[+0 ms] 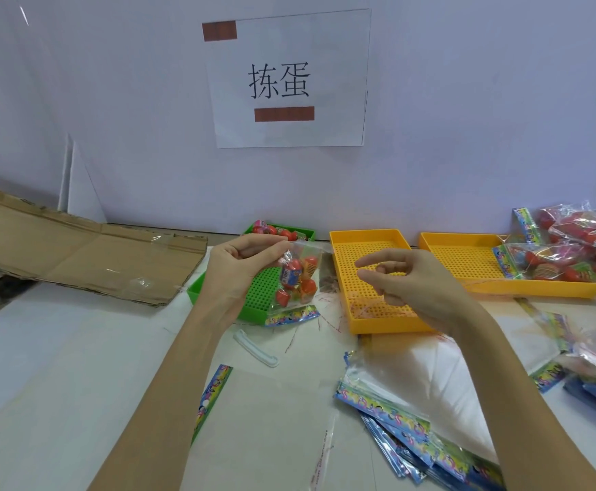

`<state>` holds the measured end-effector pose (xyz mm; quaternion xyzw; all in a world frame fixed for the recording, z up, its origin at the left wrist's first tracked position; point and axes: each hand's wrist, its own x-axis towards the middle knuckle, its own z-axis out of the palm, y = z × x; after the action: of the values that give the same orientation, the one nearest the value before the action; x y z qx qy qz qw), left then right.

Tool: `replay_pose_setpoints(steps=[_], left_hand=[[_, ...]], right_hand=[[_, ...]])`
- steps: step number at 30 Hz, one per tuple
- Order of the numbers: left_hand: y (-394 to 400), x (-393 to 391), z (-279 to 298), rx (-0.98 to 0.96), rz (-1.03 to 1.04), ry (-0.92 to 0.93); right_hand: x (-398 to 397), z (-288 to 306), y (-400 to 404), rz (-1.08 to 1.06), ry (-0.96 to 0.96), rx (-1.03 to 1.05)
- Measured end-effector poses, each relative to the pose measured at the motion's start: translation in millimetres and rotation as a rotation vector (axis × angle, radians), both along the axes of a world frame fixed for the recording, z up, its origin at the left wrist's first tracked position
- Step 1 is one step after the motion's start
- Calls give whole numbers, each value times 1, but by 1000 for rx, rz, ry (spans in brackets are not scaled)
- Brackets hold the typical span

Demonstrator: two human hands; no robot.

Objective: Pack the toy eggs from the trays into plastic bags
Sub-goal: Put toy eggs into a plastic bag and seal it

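Two hands: both raised over the table at the scene's centre.
Left hand (234, 267): pinched the top edge of a small plastic bag (298, 278), which hung over the green tray (257, 306).
Bag contents: several red toy eggs (291, 272); exact count unclear.
Right hand (401, 283): empty, fingers loosely curled, over the near yellow tray (339, 242), at three o'clock from the bag.
Remaining eggs: a few at the green tray's twelve o'clock end.
Packed bags (579, 242): heaped on the far yellow tray (431, 242).
Spare bags (388, 409): stacked at five o'clock.
Handling note: judged best to steady the mouth with both hands and seal it level before releasing.
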<state>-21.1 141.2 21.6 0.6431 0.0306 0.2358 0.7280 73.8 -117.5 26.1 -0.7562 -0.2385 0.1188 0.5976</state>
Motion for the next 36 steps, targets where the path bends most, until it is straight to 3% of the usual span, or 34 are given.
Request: replay_pose_setpoints(steps=[3, 4, 9, 15, 29, 36], left_hand=[[-2, -1, 1, -32, -65, -19], [-2, -1, 1, -37, -84, -23], [-3, -2, 0, -57, -139, -27], [-3, -1, 0, -42, -169, -40], [-14, 8, -6, 108, 101, -92], [-15, 10, -11, 3, 93, -38]], right_hand=[[-4, -5, 18, -204, -202, -53], [-6, -6, 23, -233, -189, -19], [-19, -1, 34, -86, 176, 235], [-20, -2, 35, -52, 338, 355], [-19, -10, 41, -178, 50, 302], [-18, -7, 37, -48, 23, 353]])
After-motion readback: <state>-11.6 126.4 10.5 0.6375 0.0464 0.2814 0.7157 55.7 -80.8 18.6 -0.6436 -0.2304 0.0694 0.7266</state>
